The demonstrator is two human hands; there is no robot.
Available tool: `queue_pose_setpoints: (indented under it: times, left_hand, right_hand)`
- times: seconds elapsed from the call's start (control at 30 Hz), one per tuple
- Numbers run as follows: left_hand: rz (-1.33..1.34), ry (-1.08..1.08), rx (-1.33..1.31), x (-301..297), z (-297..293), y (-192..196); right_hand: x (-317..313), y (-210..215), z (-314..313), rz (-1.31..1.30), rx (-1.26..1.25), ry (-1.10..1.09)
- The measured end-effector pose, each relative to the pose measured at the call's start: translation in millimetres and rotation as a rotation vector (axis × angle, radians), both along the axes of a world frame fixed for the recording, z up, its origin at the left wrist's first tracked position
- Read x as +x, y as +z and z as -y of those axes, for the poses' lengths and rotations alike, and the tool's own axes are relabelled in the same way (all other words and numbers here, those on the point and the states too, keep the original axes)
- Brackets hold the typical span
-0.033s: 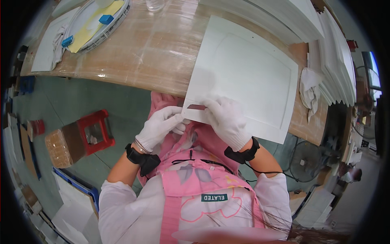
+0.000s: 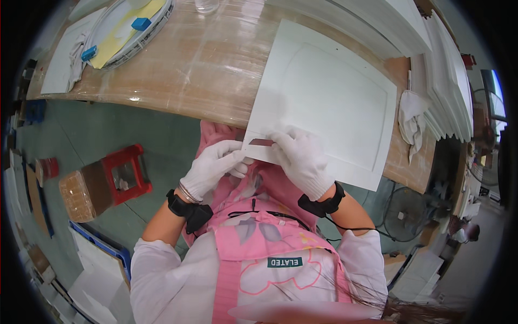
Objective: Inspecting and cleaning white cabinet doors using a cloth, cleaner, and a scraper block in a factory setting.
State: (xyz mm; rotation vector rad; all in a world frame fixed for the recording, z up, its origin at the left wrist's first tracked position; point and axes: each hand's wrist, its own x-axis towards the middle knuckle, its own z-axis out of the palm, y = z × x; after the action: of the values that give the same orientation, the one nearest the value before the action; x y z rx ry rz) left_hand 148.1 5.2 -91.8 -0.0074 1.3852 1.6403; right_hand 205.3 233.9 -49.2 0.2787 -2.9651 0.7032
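A flat white rectangular panel (image 2: 334,102) is lying on a brown, film-wrapped table (image 2: 189,65), its near edge overhanging toward a pink floral apron (image 2: 294,235). At the panel's near-left corner, the white-gloved left hand (image 2: 216,164) is pinching narrowly, holding that corner. The white-gloved right hand (image 2: 302,162) is resting over the panel's near edge, fingers bending; whether they are gripping anything, I cannot tell. Right of the panel, a crumpled white cloth (image 2: 411,116) is lying.

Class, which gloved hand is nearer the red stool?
Left. The left hand is right of the red stool, at the white panel; the right hand is farther right, over the panel.
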Motion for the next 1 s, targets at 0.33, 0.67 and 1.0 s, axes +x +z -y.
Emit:
queue_pose_setpoints:
  times: [0.33, 0.67, 1.0]
  left_hand:
    - [0.133, 0.065, 0.186, 4, 0, -22]
    - [0.204, 0.115, 0.229, 8, 0, -31]
    - [0.204, 0.158, 0.224, 8, 0, -27]
  right_hand:
    - [-15, -5, -1, 0.038, -0.005, 0.118]
    - [-18, 4, 0, 0.053, 0.027, 0.169]
    - [-16, 2, 0, 0.231, -0.130, 0.035]
